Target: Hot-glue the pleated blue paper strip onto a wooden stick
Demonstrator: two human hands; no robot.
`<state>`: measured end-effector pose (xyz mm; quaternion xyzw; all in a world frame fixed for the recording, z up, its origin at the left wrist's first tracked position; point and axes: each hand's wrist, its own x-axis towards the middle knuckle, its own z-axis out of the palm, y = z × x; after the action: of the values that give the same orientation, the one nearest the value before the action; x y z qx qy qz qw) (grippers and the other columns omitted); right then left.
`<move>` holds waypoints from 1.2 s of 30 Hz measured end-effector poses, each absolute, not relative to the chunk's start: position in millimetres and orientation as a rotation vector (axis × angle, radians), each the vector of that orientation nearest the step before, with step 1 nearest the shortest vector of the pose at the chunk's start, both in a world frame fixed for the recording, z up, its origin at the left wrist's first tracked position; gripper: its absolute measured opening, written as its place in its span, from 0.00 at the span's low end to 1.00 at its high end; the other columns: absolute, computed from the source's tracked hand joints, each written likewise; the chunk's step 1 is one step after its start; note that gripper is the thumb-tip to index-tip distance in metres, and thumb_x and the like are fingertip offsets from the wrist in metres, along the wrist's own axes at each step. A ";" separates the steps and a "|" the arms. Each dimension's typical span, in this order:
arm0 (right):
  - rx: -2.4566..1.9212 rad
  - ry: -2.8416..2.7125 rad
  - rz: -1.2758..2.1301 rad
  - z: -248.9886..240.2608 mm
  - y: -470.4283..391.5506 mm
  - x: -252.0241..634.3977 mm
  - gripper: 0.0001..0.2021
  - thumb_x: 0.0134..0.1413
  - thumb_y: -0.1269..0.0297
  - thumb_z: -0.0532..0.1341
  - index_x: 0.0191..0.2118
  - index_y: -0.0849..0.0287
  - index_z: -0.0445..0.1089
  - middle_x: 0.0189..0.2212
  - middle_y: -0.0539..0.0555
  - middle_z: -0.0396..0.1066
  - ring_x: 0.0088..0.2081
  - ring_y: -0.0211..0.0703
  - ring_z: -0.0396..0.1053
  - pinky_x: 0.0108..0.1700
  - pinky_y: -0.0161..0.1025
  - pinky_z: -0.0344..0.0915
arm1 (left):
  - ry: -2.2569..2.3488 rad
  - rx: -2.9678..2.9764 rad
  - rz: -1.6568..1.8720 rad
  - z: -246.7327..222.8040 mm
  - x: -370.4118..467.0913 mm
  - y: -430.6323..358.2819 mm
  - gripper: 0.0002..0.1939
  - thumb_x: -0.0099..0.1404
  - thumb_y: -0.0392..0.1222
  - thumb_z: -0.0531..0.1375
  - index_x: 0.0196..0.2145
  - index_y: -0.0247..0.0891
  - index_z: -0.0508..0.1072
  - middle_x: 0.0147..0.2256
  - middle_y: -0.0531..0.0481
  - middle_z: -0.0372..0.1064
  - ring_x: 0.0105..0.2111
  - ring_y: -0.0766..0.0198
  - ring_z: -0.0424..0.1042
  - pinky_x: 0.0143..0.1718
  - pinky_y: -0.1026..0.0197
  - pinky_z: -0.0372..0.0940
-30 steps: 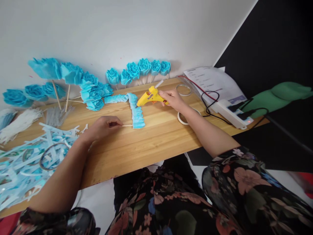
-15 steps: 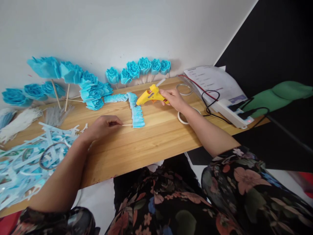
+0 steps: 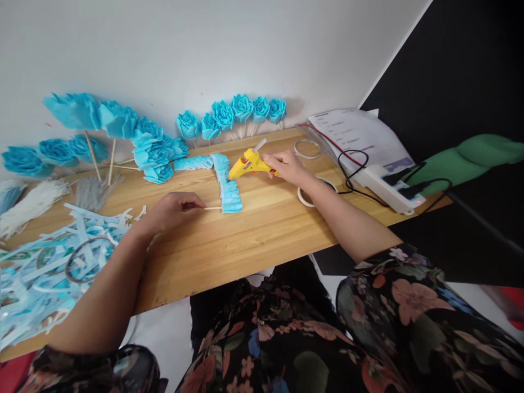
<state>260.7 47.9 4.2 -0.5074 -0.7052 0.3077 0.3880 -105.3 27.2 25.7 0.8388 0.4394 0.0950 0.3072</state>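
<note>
My right hand (image 3: 284,166) is closed round a yellow glue gun (image 3: 249,164), with a clear glue stick (image 3: 259,144) poking out of its back end. The gun's nozzle is at the right edge of a pleated light-blue paper strip (image 3: 223,174); whether it touches cannot be made out. The strip bends at a corner and its other leg runs left to a cluster of blue paper flowers (image 3: 153,150). My left hand (image 3: 180,210) pinches a thin pale stick (image 3: 213,208), whose far end meets the strip's near end.
Blue paper roses on sticks (image 3: 242,109) lean along the wall. Paper scraps (image 3: 53,273) are heaped at the left of the wooden table (image 3: 262,245). Tape rolls (image 3: 315,194), printed sheets (image 3: 360,136), a white power strip (image 3: 388,188) with black cables, and a green object (image 3: 470,161) lie at right.
My right hand has tilted the glue gun and lowered its nozzle slightly along the strip's edge. My left hand and the stick have hardly moved.
</note>
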 end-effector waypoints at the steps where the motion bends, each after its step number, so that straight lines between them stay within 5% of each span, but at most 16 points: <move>1: -1.299 -1.801 0.775 3.5 48.3 260.9 0.37 0.64 0.29 0.56 0.19 0.59 0.71 0.17 0.51 0.67 0.21 0.34 0.59 0.25 0.35 0.52 | 1.162 2.219 0.247 25.2 -105.7 27.6 0.16 0.65 0.52 0.59 0.35 0.38 0.80 0.32 0.48 0.79 0.31 0.62 0.73 0.33 0.64 0.64; 14: -1.317 -1.825 0.754 2.0 48.3 261.2 0.37 0.65 0.30 0.56 0.20 0.59 0.72 0.18 0.51 0.69 0.21 0.34 0.61 0.25 0.35 0.52 | 1.189 2.193 0.212 25.4 -105.8 26.9 0.19 0.63 0.55 0.58 0.36 0.37 0.79 0.33 0.46 0.80 0.32 0.60 0.74 0.34 0.63 0.65; 20: -1.220 -1.665 0.865 4.5 48.1 261.0 0.39 0.63 0.26 0.55 0.19 0.58 0.69 0.16 0.49 0.62 0.19 0.32 0.56 0.22 0.35 0.51 | 1.171 2.203 0.202 26.5 -107.5 27.8 0.18 0.63 0.53 0.59 0.37 0.37 0.80 0.36 0.46 0.81 0.35 0.59 0.77 0.37 0.62 0.67; 36: -1.308 -1.725 0.767 -3.3 53.1 262.6 0.38 0.62 0.26 0.57 0.20 0.58 0.71 0.17 0.51 0.66 0.22 0.35 0.61 0.23 0.34 0.55 | 1.163 2.177 0.212 25.2 -107.2 27.2 0.19 0.63 0.55 0.59 0.37 0.37 0.79 0.36 0.45 0.81 0.35 0.57 0.78 0.37 0.61 0.69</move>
<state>262.6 53.1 -3.3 -0.5193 -0.6852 0.3046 0.4099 -107.2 27.2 25.2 0.8306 0.4440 0.0809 0.3262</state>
